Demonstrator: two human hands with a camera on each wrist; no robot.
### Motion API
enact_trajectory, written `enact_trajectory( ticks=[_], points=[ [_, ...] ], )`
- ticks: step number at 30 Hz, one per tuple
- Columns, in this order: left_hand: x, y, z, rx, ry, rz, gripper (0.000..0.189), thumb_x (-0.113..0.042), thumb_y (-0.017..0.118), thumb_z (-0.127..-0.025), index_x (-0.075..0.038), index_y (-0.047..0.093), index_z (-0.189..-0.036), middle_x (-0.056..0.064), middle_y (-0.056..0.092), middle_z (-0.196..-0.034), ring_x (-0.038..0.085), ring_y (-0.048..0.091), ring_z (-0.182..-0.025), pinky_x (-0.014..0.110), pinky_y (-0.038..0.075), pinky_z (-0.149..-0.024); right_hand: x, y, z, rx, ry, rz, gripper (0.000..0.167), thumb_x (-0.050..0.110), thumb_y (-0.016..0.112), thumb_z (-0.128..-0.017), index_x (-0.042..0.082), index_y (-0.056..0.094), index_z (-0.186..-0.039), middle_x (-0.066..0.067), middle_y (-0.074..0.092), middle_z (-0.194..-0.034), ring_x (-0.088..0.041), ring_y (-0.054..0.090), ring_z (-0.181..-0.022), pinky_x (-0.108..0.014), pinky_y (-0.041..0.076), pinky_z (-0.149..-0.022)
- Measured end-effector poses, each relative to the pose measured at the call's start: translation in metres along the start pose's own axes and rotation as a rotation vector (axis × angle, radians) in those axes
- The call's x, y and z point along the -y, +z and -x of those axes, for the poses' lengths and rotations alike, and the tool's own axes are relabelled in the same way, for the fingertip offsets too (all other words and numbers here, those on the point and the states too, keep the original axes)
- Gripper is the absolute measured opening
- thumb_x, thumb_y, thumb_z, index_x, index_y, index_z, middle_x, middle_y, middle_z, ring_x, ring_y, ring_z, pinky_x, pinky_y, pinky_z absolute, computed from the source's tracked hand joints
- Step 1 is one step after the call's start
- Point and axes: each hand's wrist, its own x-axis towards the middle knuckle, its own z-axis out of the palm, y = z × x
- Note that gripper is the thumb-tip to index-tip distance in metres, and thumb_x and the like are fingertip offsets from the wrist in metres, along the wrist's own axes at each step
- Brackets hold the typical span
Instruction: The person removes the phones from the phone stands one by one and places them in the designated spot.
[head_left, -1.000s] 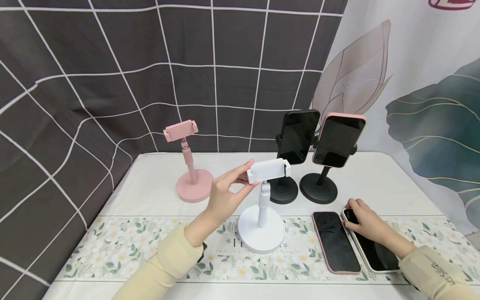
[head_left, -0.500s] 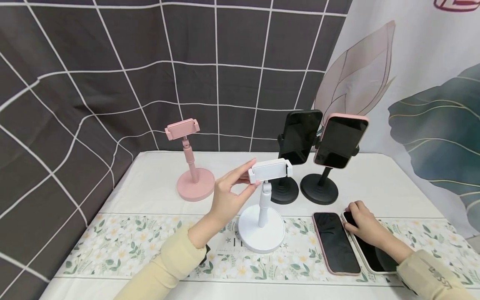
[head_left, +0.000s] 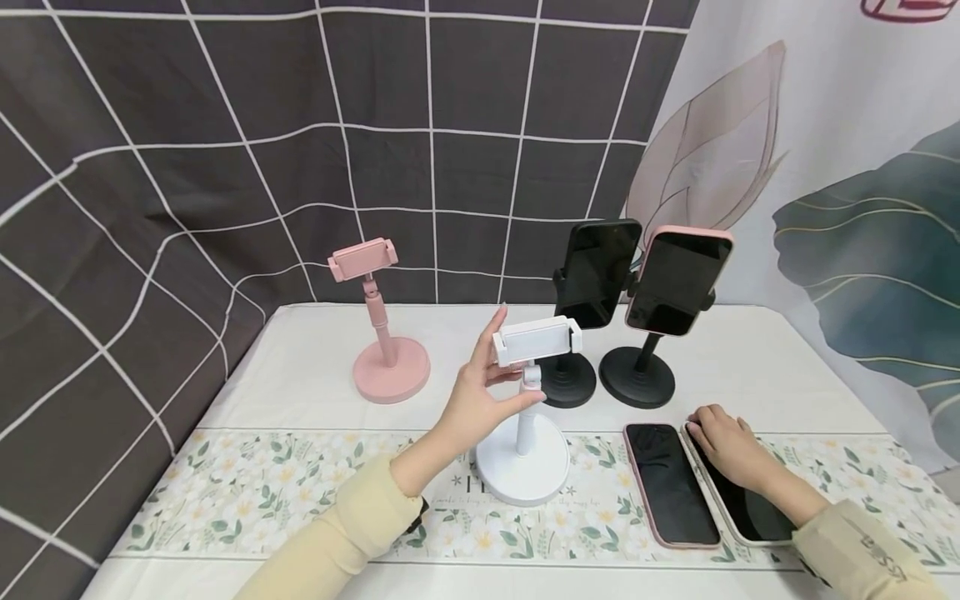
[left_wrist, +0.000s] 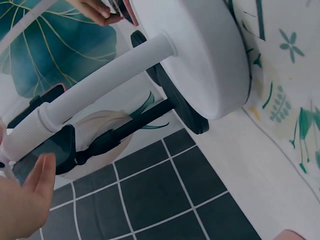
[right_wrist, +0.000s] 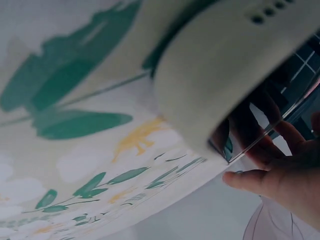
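Note:
A white phone stand (head_left: 522, 467) stands upright, its holder (head_left: 536, 340) holding no phone. My left hand (head_left: 480, 396) is spread around the stand's top: the index finger points up beside the holder, and the thumb crosses in front of the stem. In the left wrist view, straight fingers (left_wrist: 42, 175) show near the top of the white stem (left_wrist: 105, 82). My right hand (head_left: 726, 446) rests over the upper part of a phone in a pale case (head_left: 761, 512), lying flat. In the right wrist view, the thumb (right_wrist: 250, 181) lies along the case's corner, the other fingers over the screen.
A pink-edged phone (head_left: 672, 483) lies left of the pale-cased one. Behind stand two black stands (head_left: 637, 379) bearing a black phone (head_left: 600, 271) and a pink-cased phone (head_left: 678, 279). A pink stand (head_left: 390, 371) without a phone is at back left.
My left thumb has come down from the holder's lower edge to the stem, and the index finger has straightened upward. The right hand's fingers have shifted slightly over the phone's top.

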Motion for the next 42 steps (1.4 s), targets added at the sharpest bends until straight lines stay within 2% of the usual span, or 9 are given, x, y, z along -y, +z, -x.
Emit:
enact_trajectory(
  ticks=[3, 8, 13, 16, 20, 23, 28, 34, 42],
  points=[
    [0.001, 0.002, 0.001, 0.084, -0.087, -0.027, 0.094, -0.006, 0.074, -0.079, -0.024, 0.016, -0.151, 0.013, 0.057, -0.13, 0.028, 0.066, -0.104, 0.026, 0.052, -0.09, 0.001, -0.002, 0.0, 0.0, 0.028, -0.024, 0.017, 0.008, 0.044, -0.098, -0.005, 0.055, -0.099, -0.025, 0.055, -0.099, -0.045, 0.055, -0.097, -0.072, 0.033, -0.083],
    [0.0, 0.005, 0.0, 0.134, -0.104, -0.045, 0.079, -0.008, 0.069, -0.085, -0.022, 0.023, -0.148, 0.013, 0.068, -0.112, 0.027, 0.068, -0.097, 0.025, 0.054, -0.085, 0.002, -0.004, -0.001, -0.019, 0.044, -0.026, 0.02, 0.007, 0.043, -0.098, -0.008, 0.057, -0.099, -0.028, 0.056, -0.099, -0.048, 0.055, -0.096, -0.072, 0.032, -0.083],
    [-0.001, 0.004, -0.001, 0.112, -0.099, -0.013, 0.074, -0.005, 0.069, -0.084, -0.017, 0.028, -0.144, 0.017, 0.069, -0.106, 0.028, 0.069, -0.094, 0.025, 0.055, -0.082, 0.003, -0.006, -0.001, -0.033, 0.049, -0.027, 0.022, 0.007, 0.044, -0.098, -0.009, 0.058, -0.1, -0.029, 0.056, -0.099, -0.048, 0.055, -0.096, -0.071, 0.033, -0.083],
    [-0.002, 0.001, -0.005, 0.084, -0.111, 0.023, 0.068, -0.002, 0.068, -0.083, -0.011, 0.031, -0.14, 0.02, 0.068, -0.106, 0.031, 0.069, -0.094, 0.026, 0.055, -0.081, 0.004, -0.007, -0.001, -0.05, 0.036, -0.03, 0.021, 0.005, 0.045, -0.097, -0.01, 0.059, -0.098, -0.028, 0.056, -0.096, -0.047, 0.056, -0.093, -0.065, 0.039, -0.081],
    [-0.005, -0.009, -0.018, 0.021, -0.114, 0.047, 0.058, 0.002, 0.067, -0.083, -0.003, 0.036, -0.131, 0.025, 0.066, -0.106, 0.035, 0.067, -0.095, 0.029, 0.055, -0.083, 0.003, -0.009, -0.002, -0.073, 0.02, -0.051, 0.02, 0.004, 0.045, -0.097, -0.011, 0.059, -0.096, -0.028, 0.055, -0.094, -0.044, 0.057, -0.089, -0.055, 0.046, -0.077],
    [-0.005, -0.02, -0.033, -0.009, -0.107, 0.023, 0.051, 0.003, 0.066, -0.083, 0.001, 0.037, -0.125, 0.026, 0.066, -0.106, 0.037, 0.067, -0.095, 0.032, 0.055, -0.083, 0.004, -0.01, 0.0, -0.065, 0.022, -0.071, 0.021, 0.004, 0.044, -0.097, -0.011, 0.058, -0.102, -0.03, 0.055, -0.098, -0.046, 0.057, -0.091, -0.056, 0.046, -0.078],
    [0.003, -0.04, -0.055, -0.027, -0.102, -0.01, 0.055, 0.007, 0.064, -0.083, 0.003, 0.034, -0.129, 0.03, 0.064, -0.105, 0.04, 0.066, -0.096, 0.035, 0.055, -0.085, 0.005, -0.008, 0.003, -0.054, 0.03, -0.081, 0.024, 0.004, 0.045, -0.097, -0.011, 0.055, -0.113, -0.033, 0.052, -0.104, -0.048, 0.054, -0.095, -0.058, 0.045, -0.079],
    [0.019, -0.054, -0.072, -0.022, -0.088, -0.067, 0.067, 0.006, 0.062, -0.085, -0.002, 0.026, -0.141, 0.03, 0.061, -0.11, 0.039, 0.063, -0.102, 0.037, 0.053, -0.091, 0.008, -0.009, 0.003, -0.036, 0.064, -0.069, 0.027, 0.006, 0.044, -0.098, -0.011, 0.052, -0.117, -0.034, 0.051, -0.106, -0.047, 0.053, -0.096, -0.058, 0.045, -0.079],
    [0.039, -0.064, -0.085, -0.054, -0.095, -0.075, 0.058, 0.007, 0.063, -0.084, 0.004, 0.031, -0.131, 0.031, 0.062, -0.108, 0.041, 0.064, -0.101, 0.036, 0.053, -0.09, 0.016, -0.012, 0.003, -0.058, 0.029, -0.092, 0.029, 0.004, 0.045, -0.096, -0.012, 0.049, -0.121, -0.034, 0.051, -0.109, -0.048, 0.053, -0.098, -0.057, 0.045, -0.079]
  ],
)
